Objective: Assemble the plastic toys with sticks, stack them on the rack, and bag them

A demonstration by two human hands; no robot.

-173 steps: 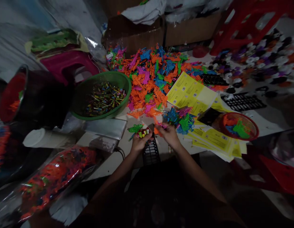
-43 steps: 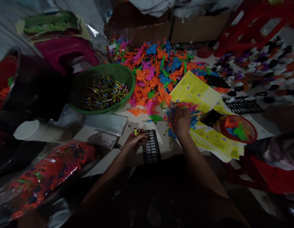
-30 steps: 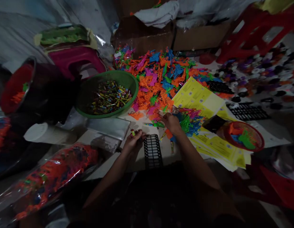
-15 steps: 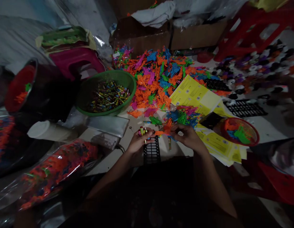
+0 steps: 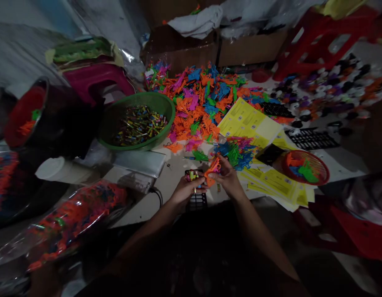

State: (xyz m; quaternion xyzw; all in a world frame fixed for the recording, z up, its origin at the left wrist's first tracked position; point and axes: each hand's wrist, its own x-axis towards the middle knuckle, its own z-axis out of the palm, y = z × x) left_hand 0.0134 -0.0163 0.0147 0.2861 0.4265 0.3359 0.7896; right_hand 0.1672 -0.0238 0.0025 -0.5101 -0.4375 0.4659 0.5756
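Observation:
My left hand (image 5: 182, 190) is closed around a small bunch of short, colourful labelled tubes (image 5: 193, 175), their ends sticking up past the fingers. Close beside it, my right hand (image 5: 231, 182) grips an orange plastic piece (image 5: 212, 172), whose exact kind I cannot make out. The fingertips of both hands nearly meet at that piece. Under the left hand, a black slotted plastic rack (image 5: 197, 202) is partly covered. Just beyond the hands lie a green plastic piece (image 5: 200, 155) and a small pile of blue, green and pink pieces (image 5: 237, 152).
A green basin (image 5: 170, 123) of similar tubes stands at the left. Behind is a large heap of coloured plastic pieces (image 5: 193, 103). Yellow printed sheets (image 5: 252, 119) and a red basket (image 5: 326, 175) lie at the right. A white cup (image 5: 51, 169) rests on its side.
My right hand has moved left and nearer, bringing the orange piece close against the left hand. My left hand has shifted slightly right and toward me, still holding the tubes.

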